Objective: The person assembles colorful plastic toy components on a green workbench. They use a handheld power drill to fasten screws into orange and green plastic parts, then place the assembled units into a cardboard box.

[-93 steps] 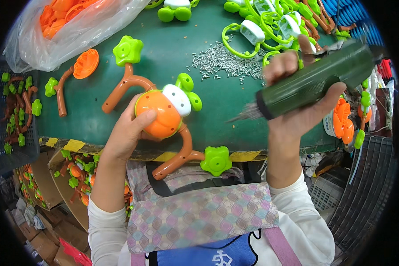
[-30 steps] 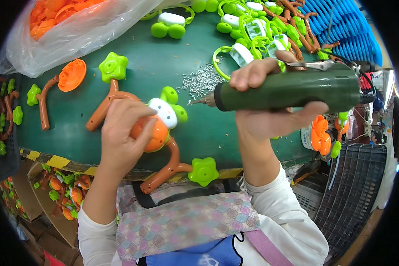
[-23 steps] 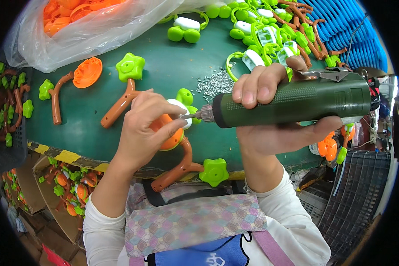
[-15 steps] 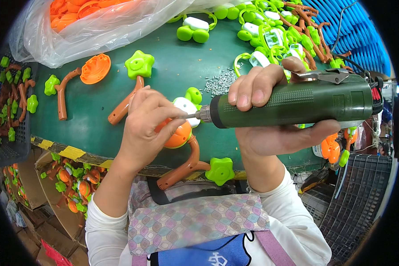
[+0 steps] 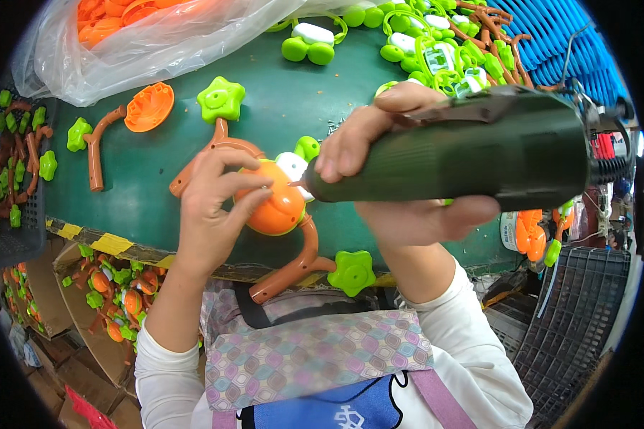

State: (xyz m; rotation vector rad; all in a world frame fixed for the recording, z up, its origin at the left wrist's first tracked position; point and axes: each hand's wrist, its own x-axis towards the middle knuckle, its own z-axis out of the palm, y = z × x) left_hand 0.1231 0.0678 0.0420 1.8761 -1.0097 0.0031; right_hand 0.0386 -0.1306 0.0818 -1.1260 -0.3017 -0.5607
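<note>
The scene is bright and evenly lit from above, with strong colours and only soft shadows under the hands on the green table [image 5: 157,179]. The clear plastic bag [image 5: 157,43] shows white glare. Straight edges bend near the black round rim, and the close dark green tool [image 5: 465,150] looks slightly soft.

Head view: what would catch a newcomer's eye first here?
The bulky dark green electric screwdriver, gripped in the right hand, fills the upper right, its tip pressed to the round orange plastic toy body at centre. The left hand steadies that toy on the dark green worktable; its brown curved arms end in lime green star-shaped feet. A clear plastic bag of orange parts lies top left.
</note>
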